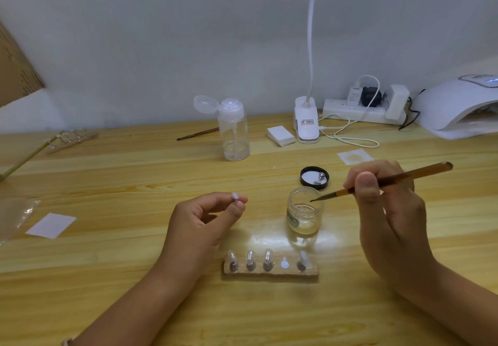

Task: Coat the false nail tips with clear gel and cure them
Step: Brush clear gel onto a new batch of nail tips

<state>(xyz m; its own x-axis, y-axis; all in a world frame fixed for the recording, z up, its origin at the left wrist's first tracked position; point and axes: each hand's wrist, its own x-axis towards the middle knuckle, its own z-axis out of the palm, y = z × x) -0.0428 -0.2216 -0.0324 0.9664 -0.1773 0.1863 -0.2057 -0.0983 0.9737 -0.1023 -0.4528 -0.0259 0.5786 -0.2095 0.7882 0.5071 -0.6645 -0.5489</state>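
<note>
Holding one false nail tip [235, 196] up above the counter [134, 278], my left grip [207, 219] pinches the tip's small stand between thumb and forefinger, with the other fingers curled loosely under it. My right grip [382, 203] is closed round a brown brush [398, 178], thumb on top, and the handle slants up and away to my right. The brush's bristle end points down-left and hangs at the mouth of the open jar of clear gel [304, 211]; I cannot tell whether the bristles touch the gel. The jar stands between my two grips, and its black lid [314, 177] lies upside down just behind it with small metal pieces inside.

Nearest me, a holder strip [270, 269] lies across the counter with four more tips standing on it in a row. The fourth place from the left shows only a bare white disc [284, 265].

At the far right the white curing lamp [458, 106] sits against the wall, beside a power strip [353, 110] and a clip desk lamp [305, 122]. A clear pump bottle [234, 130] with its cap flipped open stands further left, with a second brush [198, 133] lying behind it and a stack of white pads [280, 135] to its right. Another holder strip [71, 139] lies far to the left, and a white paper square [51, 225] sits near a plastic bag [13, 216].
</note>
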